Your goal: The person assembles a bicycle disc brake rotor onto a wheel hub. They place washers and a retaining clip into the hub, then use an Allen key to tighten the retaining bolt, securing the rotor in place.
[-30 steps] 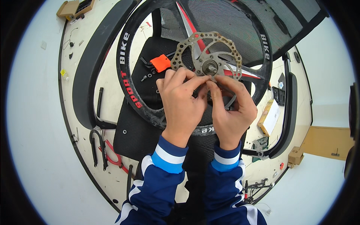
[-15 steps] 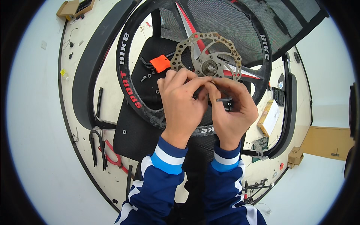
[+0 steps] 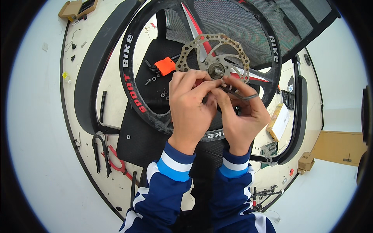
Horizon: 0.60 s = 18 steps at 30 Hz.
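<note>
Steel brake disc (image 3: 213,52) sits just above both hands; left hand (image 3: 190,105) pinches at its lower edge, right hand (image 3: 243,114) grips a hex key (image 3: 237,93).

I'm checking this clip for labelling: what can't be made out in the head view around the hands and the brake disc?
- Left hand fingertips: tucked behind the right hand.
- Brake disc lower edge: covered by both hands.
- Thin dark tool: tip hidden by fingers.
- Small bolts on the seat: too small to tell apart.
</note>
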Motion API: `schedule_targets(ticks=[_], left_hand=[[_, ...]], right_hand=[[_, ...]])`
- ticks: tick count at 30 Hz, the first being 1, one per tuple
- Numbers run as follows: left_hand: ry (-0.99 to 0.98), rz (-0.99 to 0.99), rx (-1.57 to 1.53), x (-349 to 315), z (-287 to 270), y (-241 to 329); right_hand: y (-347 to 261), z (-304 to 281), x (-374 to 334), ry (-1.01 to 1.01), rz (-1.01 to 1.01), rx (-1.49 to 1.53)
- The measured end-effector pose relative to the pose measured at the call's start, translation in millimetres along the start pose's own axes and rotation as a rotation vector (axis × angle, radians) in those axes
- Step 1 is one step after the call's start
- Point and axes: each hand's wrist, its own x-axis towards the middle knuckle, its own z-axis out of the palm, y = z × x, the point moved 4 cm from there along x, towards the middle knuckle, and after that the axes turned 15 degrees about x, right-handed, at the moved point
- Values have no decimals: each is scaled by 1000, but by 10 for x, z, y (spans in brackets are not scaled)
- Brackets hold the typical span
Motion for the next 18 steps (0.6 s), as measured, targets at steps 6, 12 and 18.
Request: schedule_targets(ticks=[6,12,18], left_hand=[[-34,58,13,32,-24,36],[-41,96,-37,66,-6,101],[46,107,45,22,-9,-87]], right_hand=[[-48,-44,-2,-10,37,-5],[-81,-75,21,76,42,-60],[-943,-63,-43,-686,214,-700]])
